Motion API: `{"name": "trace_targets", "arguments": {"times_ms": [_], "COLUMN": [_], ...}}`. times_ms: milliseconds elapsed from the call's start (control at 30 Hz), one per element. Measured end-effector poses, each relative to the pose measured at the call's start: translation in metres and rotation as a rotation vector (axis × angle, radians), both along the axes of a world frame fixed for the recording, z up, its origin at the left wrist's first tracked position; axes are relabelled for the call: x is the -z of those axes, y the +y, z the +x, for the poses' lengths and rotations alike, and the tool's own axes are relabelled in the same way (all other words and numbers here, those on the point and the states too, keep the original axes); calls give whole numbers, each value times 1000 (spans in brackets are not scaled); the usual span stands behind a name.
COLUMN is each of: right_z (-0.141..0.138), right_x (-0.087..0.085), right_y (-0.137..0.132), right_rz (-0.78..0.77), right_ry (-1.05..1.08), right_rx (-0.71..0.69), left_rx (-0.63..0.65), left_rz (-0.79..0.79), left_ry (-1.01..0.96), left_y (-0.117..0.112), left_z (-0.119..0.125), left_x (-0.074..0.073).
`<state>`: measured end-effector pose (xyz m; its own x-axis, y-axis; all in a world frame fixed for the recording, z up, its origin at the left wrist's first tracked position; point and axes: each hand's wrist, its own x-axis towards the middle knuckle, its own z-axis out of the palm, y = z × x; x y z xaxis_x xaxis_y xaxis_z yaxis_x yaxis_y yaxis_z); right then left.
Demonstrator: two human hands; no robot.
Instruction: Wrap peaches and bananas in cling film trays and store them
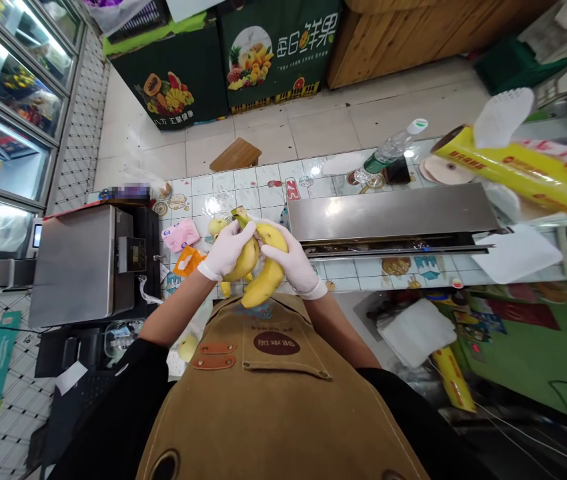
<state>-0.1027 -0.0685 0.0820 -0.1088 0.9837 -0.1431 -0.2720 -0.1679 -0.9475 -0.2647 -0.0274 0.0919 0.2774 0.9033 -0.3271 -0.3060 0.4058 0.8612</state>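
Note:
A small bunch of yellow bananas is held up in front of my apron, above the table's near edge, its greenish stem pointing away from me. My left hand, in a white glove, is closed around the bananas on the left, close to the stem. On the other side my right hand, gloved too, wraps the outer banana with its thumb across the front. A round yellow-green fruit lies on the table just beyond my left hand. Left of it are a pink packet and an orange packet.
A long metal wrapping machine stands right of my hands, with a plastic bottle behind it. Yellow film rolls lie at far right. On the left sits a metal-topped scale. Dark green fruit boxes stand across the floor.

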Motion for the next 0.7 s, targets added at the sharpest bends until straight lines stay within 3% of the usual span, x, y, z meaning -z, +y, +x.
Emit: {"name": "trace_targets", "arguments": {"times_ms": [133,267,333,433,567,700], "right_z": [17,29,31,32,39,50], "right_x": [-1,6,11,15,16,16], "right_y": [3,4,5,1,-8,-8], "right_rz": [-189,-279,-298,-235,-84,29], "right_ry": [188,302,314,218,-107,-329], "right_rx": [-169,-218,-214,-183,-143,-273], "left_rx": [260,381,382,273,186,147], "left_rz": [-82,-89,-107,-103,84,148], "left_ry": [-98,-158,-124,0,185,329], "left_y": [7,10,11,6,-15,-41], "left_z": [-12,-17,-15,-9,-6,-16], "left_x": [-15,-20,-16,-6,5,10]}}
